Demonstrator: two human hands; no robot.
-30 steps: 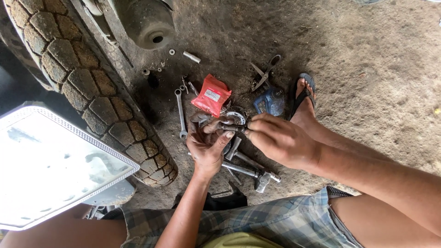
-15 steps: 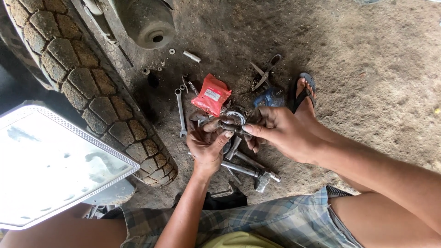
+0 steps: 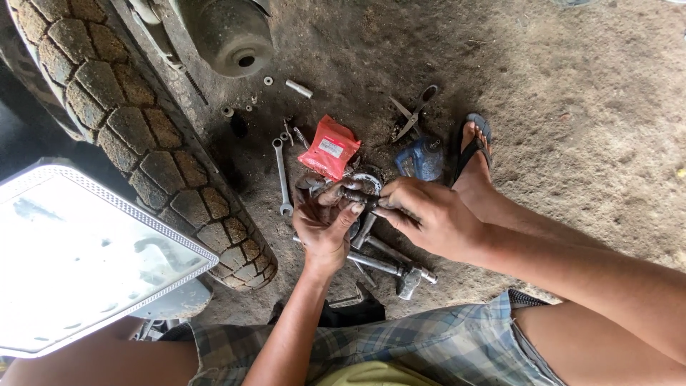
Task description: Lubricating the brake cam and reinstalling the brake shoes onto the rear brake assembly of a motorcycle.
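Left hand (image 3: 325,225) and right hand (image 3: 427,214) both pinch a small metal part (image 3: 356,194) — fingers clamped on it. Red packet (image 3: 329,147) lies just beyond — spanner (image 3: 281,176) beside it

Ground (image 3: 572,107) is rough, matt packed dirt. The tyre (image 3: 136,136) at upper left is knobbly matt rubber, dusty. Spanner (image 3: 281,179) and hammer (image 3: 389,266) mid-frame are dull bare metal, grimy. Red packet (image 3: 329,148) looks like glossy plastic. Shorts (image 3: 400,343) along the bottom are soft checked cloth.

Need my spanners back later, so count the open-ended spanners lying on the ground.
1 clearly: a spanner left of the red packet, beside the tyre. Others may hide under the hands.
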